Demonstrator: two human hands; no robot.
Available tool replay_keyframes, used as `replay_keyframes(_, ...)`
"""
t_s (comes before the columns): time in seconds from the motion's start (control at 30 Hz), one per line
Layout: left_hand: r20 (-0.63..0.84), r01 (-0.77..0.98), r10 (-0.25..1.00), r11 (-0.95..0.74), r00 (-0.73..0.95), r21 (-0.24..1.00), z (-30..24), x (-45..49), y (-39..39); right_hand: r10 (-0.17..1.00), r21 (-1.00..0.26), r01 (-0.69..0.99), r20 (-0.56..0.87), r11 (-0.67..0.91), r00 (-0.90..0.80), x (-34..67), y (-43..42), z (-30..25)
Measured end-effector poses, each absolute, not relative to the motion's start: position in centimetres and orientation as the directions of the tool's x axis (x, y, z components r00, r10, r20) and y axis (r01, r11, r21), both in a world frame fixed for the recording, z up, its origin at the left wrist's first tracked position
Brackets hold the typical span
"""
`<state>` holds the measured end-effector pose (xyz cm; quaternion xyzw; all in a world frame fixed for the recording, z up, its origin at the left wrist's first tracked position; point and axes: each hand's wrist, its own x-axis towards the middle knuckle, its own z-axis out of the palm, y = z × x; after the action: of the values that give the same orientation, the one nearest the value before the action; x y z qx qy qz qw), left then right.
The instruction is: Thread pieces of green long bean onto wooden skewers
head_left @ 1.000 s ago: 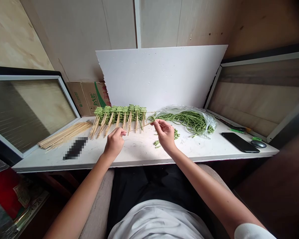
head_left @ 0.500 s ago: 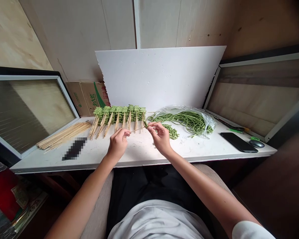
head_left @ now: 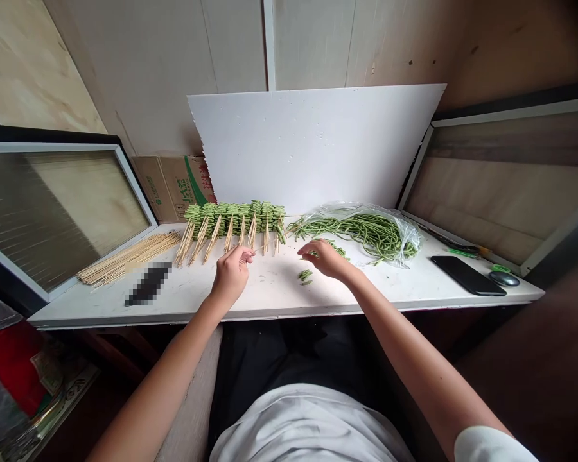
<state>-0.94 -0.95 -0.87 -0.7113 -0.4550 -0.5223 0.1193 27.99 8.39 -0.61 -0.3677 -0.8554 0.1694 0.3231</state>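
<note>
My left hand (head_left: pixel 232 273) is closed on a thin bamboo skewer (head_left: pixel 261 252), which points right and away from me. Pieces of green bean (head_left: pixel 281 233) sit at its far end, close to the finished skewers. My right hand (head_left: pixel 325 258) is open and hovers over a small pile of cut bean pieces (head_left: pixel 338 249), partly covering it; its fingers are slightly curled, and I see nothing between them. Nearer to me lies a little group of loose bean pieces (head_left: pixel 305 276). Stacked bean skewers (head_left: pixel 231 212) stand in a row behind my left hand, sticks toward me.
Bare skewers (head_left: pixel 130 256) lie at the left beside a pixelated dark patch (head_left: pixel 149 284). Long beans (head_left: pixel 366 232) spill from a clear plastic bag (head_left: pixel 409 247). At the right are a black phone (head_left: pixel 467 276) and a round grey object (head_left: pixel 504 278). A white board (head_left: pixel 318 147) stands behind.
My right hand has let go of the bean on the skewer and moved right, over the cut pile. My left hand keeps its hold. The small loose group has come into sight.
</note>
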Motion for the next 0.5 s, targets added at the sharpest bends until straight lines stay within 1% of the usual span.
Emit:
replay_keyframes(0.07,0.846,0.778,0.531,-0.548,0.040,0.307,-1.0,-1.0,-0.9,0.775,-0.543,0.565,0.320,0.622,-0.545,28.8,9.5,-1.8)
replay_keyframes(0.13,0.842,0.784,0.537,-0.540,0.042,0.306,-1.0,-1.1,-0.8,0.795,-0.582,0.567,0.261,0.582,-0.548,29.2,10.3,-2.9)
replay_keyframes(0.27,0.833,0.792,0.552,-0.521,0.029,0.318,-1.1,-1.1,-0.6,0.787,-0.609,0.542,0.243,0.579,-0.567,29.3,10.7,-4.1)
replay_keyframes(0.4,0.819,0.794,0.573,-0.504,0.015,0.339,-1.1,-1.2,-0.6,0.754,-0.615,0.498,0.260,0.611,-0.603,29.4,10.6,-3.5)
replay_keyframes(0.5,0.811,0.793,0.585,-0.502,0.018,0.344,-1.2,-1.2,-0.6,0.738,-0.594,0.520,0.201,0.615,-0.644,29.5,10.5,-3.0)
